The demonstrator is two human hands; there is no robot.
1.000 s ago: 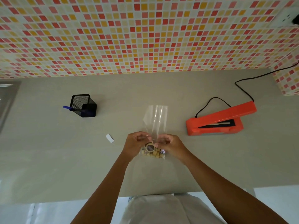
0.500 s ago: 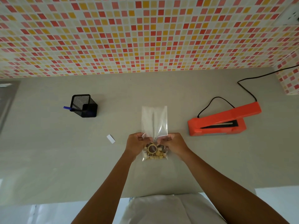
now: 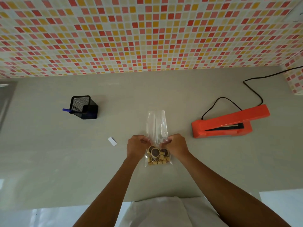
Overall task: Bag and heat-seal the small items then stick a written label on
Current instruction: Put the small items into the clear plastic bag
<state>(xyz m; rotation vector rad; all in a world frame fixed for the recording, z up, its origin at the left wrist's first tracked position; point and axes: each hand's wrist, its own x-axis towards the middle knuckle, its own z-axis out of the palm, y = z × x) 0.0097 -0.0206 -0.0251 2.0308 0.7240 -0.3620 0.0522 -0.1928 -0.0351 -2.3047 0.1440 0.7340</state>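
A clear plastic bag (image 3: 157, 125) lies on the grey counter in front of me, its open end pointing away. Small tan cylinders and a few round rings (image 3: 157, 156) sit bunched at its near end. My left hand (image 3: 136, 146) pinches the bag's left edge and my right hand (image 3: 176, 145) pinches its right edge, just above the items. An orange heat sealer (image 3: 229, 122) stands to the right with its lid arm raised. A small white label (image 3: 112, 141) lies flat to the left of my hands.
A black mesh pen holder (image 3: 84, 107) with a blue pen (image 3: 66, 110) stands at the left. The sealer's black cord (image 3: 255, 90) runs back right toward the tiled wall. A metal sink edge (image 3: 6, 99) shows at the far left. The counter's front edge lies near my body.
The bag has gone from held up off the counter to lying flat, and the items have slid down to its near end. Both hands still grip its sides.
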